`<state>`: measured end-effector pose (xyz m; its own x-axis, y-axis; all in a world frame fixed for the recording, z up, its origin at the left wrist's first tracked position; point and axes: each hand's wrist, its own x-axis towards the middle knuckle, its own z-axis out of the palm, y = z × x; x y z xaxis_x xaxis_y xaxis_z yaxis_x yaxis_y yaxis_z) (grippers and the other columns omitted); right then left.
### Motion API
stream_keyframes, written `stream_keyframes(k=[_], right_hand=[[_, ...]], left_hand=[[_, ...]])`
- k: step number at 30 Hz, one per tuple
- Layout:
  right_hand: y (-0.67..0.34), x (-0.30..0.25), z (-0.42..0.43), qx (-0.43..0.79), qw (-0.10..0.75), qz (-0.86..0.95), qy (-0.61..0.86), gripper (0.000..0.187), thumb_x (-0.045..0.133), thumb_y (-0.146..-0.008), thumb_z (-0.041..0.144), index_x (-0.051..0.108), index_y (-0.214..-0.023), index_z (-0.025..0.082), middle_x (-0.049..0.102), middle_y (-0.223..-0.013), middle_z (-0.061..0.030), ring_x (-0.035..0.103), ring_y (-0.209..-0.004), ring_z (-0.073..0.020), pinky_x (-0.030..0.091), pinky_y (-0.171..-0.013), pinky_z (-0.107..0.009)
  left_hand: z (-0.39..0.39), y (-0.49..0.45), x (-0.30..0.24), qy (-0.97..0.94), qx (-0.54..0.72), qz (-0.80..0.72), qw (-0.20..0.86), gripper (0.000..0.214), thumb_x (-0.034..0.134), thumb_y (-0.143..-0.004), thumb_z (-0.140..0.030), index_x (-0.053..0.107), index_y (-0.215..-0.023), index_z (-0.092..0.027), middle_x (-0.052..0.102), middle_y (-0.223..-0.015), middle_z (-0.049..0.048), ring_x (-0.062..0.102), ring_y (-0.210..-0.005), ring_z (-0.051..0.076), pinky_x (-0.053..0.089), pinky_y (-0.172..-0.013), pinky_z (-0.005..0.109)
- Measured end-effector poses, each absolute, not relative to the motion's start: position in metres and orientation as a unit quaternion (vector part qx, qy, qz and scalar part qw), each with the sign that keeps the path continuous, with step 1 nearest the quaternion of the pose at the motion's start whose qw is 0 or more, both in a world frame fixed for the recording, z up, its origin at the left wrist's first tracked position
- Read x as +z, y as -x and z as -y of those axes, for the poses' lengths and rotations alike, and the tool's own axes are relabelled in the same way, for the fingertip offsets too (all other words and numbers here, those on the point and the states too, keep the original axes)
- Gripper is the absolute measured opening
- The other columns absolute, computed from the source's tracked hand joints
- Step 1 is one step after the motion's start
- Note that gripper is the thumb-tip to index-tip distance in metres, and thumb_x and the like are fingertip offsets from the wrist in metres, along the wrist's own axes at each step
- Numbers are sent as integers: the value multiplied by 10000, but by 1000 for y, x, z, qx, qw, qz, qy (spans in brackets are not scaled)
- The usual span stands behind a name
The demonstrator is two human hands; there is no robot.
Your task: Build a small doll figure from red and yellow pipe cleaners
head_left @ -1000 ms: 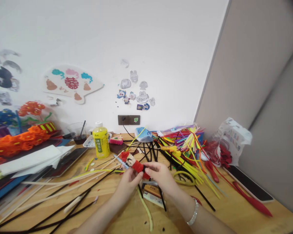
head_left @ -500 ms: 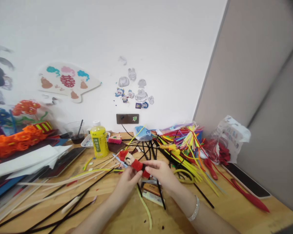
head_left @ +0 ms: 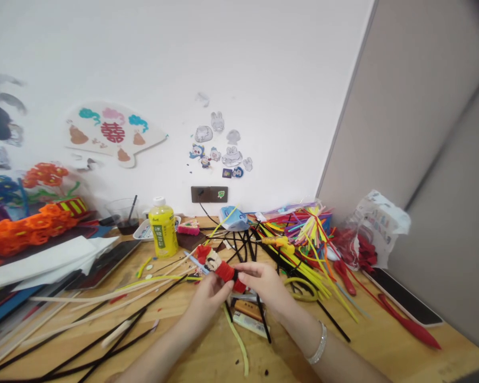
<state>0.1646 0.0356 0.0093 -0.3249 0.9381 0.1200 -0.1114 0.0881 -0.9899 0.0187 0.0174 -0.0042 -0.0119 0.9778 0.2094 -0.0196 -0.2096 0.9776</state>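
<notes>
- Pipe-cleaner figure [head_left: 213,264] is being held up in the air above the middle of the table, between both hands; its drawn face is tilted up toward the head camera, its red wrapped body [head_left: 225,272] lying roughly level.
- Left hand [head_left: 208,299] is supporting the figure from below, near the head end; its fingers are curled together and pressed against the figure, though the exact contact is partly hidden.
- Right hand [head_left: 261,287] is pinching the far end of the red wrapping; thumb and fingers are clamping on it, apparently keeping the wrapping steady; a silver bangle [head_left: 318,343] is sitting on that wrist.
- Two small packets [head_left: 245,323] are lying just below the hands; a loose yellow-green chenille stem [head_left: 236,340] is curving beside them.
- Black chenille stems [head_left: 115,332] are fanning across the wooden table [head_left: 207,359], seemingly dropped within easy reach; a colored stem bundle [head_left: 303,226] is heaped further forward.
- Yellow bottle [head_left: 163,231] is standing near the white wall [head_left: 263,80]; orange pipe-cleaner flowers [head_left: 32,229] are piling at the left; a paper fan decoration [head_left: 114,133] is hanging above them.
</notes>
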Motion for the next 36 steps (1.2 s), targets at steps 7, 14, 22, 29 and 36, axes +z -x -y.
stream_keyframes(k=[7, 14, 22, 29, 36], right_hand=[[-167, 17, -32, 581, 463, 572, 347, 356, 658, -658, 400, 689, -899, 141, 693, -844, -76, 617, -820, -213, 445, -772, -346], [-162, 12, -29, 610, 479, 533, 340, 398, 711, -610, 392, 677, -906, 129, 688, -869, -88, 619, -777, -200, 451, -744, -336], [-159, 6, -30, 643, 479, 494, 337, 434, 752, -558, 370, 673, -907, 124, 685, -825, -83, 622, -767, -197, 456, -745, -342], [-160, 6, -33, 596, 484, 558, 314, 414, 676, -651, 423, 661, -951, 139, 668, -950, -103, 611, -871, -223, 438, -821, -372], [-153, -7, -41, 570, 503, 562, 325, 441, 747, -556, 420, 651, -890, 148, 683, -899, -88, 621, -862, -240, 435, -846, -410]], left_hand=[[-16, -20, -1, -540, 557, -436, 456, 312, 668, -593, -348, 604, -822, -146, 686, -857, 69, 610, -850, 248, 453, -805, 365], [-13, -21, 0, -545, 553, -439, 452, 313, 648, -611, -346, 585, -836, -138, 677, -864, 83, 606, -853, 252, 455, -803, 374], [-12, -23, -2, -540, 555, -444, 451, 301, 650, -610, -346, 582, -825, -146, 673, -841, 65, 603, -839, 238, 452, -796, 356], [-18, -21, 3, -526, 553, -462, 452, 332, 656, -594, -463, 547, -676, -160, 612, -541, -5, 573, -517, 163, 450, -546, 280], [-23, -13, 0, -538, 566, -459, 424, 406, 529, -676, -578, 528, -633, -175, 541, -468, -35, 519, -437, 147, 419, -475, 268]])
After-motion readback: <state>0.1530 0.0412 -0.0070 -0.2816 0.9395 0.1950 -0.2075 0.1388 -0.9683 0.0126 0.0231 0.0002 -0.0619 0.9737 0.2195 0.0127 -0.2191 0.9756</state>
